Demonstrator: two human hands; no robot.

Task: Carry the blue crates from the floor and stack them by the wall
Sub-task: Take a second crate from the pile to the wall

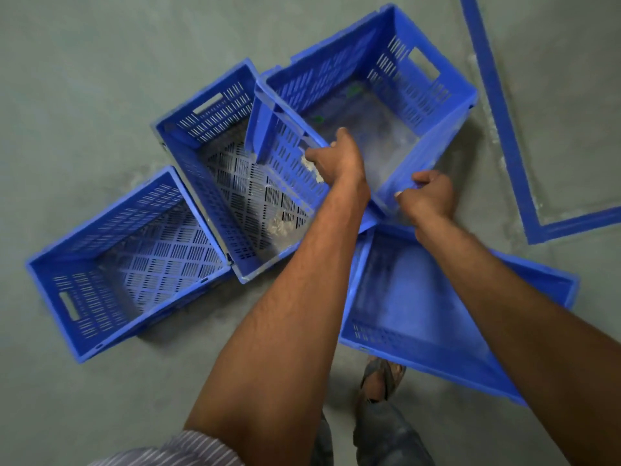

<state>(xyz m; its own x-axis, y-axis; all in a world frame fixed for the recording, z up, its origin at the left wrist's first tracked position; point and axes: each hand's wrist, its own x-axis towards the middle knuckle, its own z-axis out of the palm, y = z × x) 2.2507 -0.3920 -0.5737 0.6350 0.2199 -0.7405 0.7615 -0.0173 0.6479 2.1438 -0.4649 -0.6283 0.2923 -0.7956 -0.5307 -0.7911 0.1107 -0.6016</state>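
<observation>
Head view: left hand (336, 159) and right hand (428, 196) hold tilted crate (336, 74) pointing upper-right.

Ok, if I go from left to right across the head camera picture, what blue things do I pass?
Leftmost crate → middle crate → held crate → blue floor line. The near crate overlaps the held one, so it is left out.

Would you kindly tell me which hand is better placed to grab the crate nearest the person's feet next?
Probably right. The right hand grips the raised crate just beyond the near crate, its forearm crossing over it; the left hand holds farther left.
</observation>
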